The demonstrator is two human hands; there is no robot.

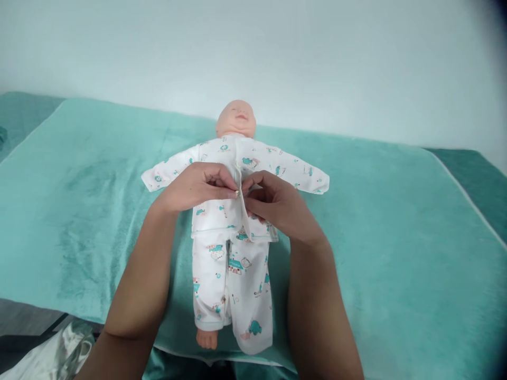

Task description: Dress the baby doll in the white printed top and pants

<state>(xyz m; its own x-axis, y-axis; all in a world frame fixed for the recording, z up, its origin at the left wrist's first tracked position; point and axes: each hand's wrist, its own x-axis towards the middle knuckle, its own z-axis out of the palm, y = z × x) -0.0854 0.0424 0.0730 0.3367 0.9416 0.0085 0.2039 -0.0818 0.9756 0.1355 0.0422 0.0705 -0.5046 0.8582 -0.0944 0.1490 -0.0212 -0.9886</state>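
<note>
A baby doll (236,120) lies on its back, head away from me, arms spread to both sides. It wears a white printed long-sleeved shirt (214,215) and matching trousers (249,295). My left hand (196,186) is closed, thumb and forefinger pinching the shirt's front opening at mid-chest, where a small pale button-like piece shows at the fingertips. Facing it, my right hand (279,203) pinches the other side of the raised front edge. One bare doll foot (207,339) sticks out of a trouser leg; the other leg's end covers its foot.
A teal plush blanket (396,253) covers the table under the doll. Behind it rises a pale wall (253,47). At the lower left, below the table edge, lies a bundle of white printed cloth (51,353).
</note>
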